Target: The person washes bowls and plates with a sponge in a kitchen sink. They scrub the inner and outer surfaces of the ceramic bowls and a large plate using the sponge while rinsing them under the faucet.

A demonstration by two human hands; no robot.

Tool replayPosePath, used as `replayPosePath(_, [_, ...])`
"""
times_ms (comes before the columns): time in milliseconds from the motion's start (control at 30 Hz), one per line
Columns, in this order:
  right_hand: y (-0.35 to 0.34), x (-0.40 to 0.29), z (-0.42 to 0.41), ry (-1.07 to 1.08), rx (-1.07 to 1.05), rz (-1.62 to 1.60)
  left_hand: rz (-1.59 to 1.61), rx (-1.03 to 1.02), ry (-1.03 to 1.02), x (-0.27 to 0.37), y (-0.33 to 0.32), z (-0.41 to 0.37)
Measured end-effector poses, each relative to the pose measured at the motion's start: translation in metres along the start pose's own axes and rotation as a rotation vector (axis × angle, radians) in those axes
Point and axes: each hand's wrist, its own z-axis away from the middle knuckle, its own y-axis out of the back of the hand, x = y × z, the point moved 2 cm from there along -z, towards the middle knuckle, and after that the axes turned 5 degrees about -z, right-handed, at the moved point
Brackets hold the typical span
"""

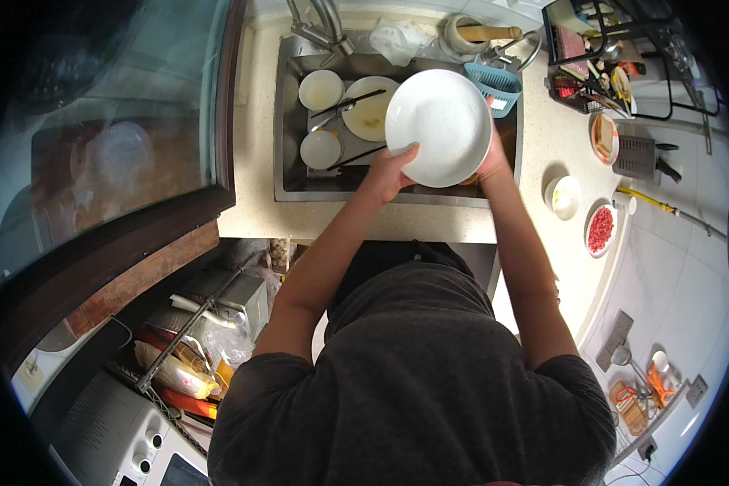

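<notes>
A round white plate (438, 124) is held over the right half of the stainless steel sink (376, 195). My left hand (395, 170) grips its lower left rim, thumb on the upper face. At the right rim, my right hand (493, 155) supports it, partly hidden behind the plate. In the sink's left half lie two white bowls (321, 90) and a yellow-stained plate (372, 109). Dark chopsticks (358, 100) and a metal spoon (325, 121) rest among them. What lies beneath the held plate is mostly hidden.
A faucet (328, 36) rises behind the sink. A blue basket (495, 88) hangs at its right. Along the right counter stand a plate of bread (605, 136), a small bowl (562, 197) and a plate of red chopped food (601, 231). An open glass-paned window (225, 121) juts in at left.
</notes>
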Motion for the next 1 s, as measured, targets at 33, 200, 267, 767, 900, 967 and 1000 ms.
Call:
replayPosePath(33, [0.008, 0.014, -0.001, 0.027, 0.136, -0.086, 0.026, -0.006, 0.030, -0.003, -0.007, -0.001])
replayPosePath(200, [0.026, 0.034, -0.002, -0.008, 0.023, -0.053, -0.054, 0.029, 0.030, 0.005, -0.004, 0.005])
replayPosePath(267, [0.012, 0.026, 0.010, -0.020, -0.018, 0.044, -0.094, 0.072, -0.039, 0.009, 0.010, 0.007])
replayPosePath(767, [0.035, 0.011, 0.035, -0.055, -0.239, 0.301, -0.106, 0.112, 0.010, 0.026, 0.045, -0.013])
replayPosePath(900, [0.008, -0.002, 0.031, 0.152, -0.021, 0.114, -0.147, 0.043, 0.058, 0.016, 0.043, -0.004])
replayPosePath(967, [-0.001, 0.007, 0.027, 0.154, 0.069, 0.146, -0.160, 0.004, 0.070, 0.006, 0.036, 0.001])
replayPosePath(1000, [-0.011, 0.017, 0.026, 0.125, 0.140, 0.116, -0.159, -0.012, 0.071, 0.005, 0.027, 0.005])
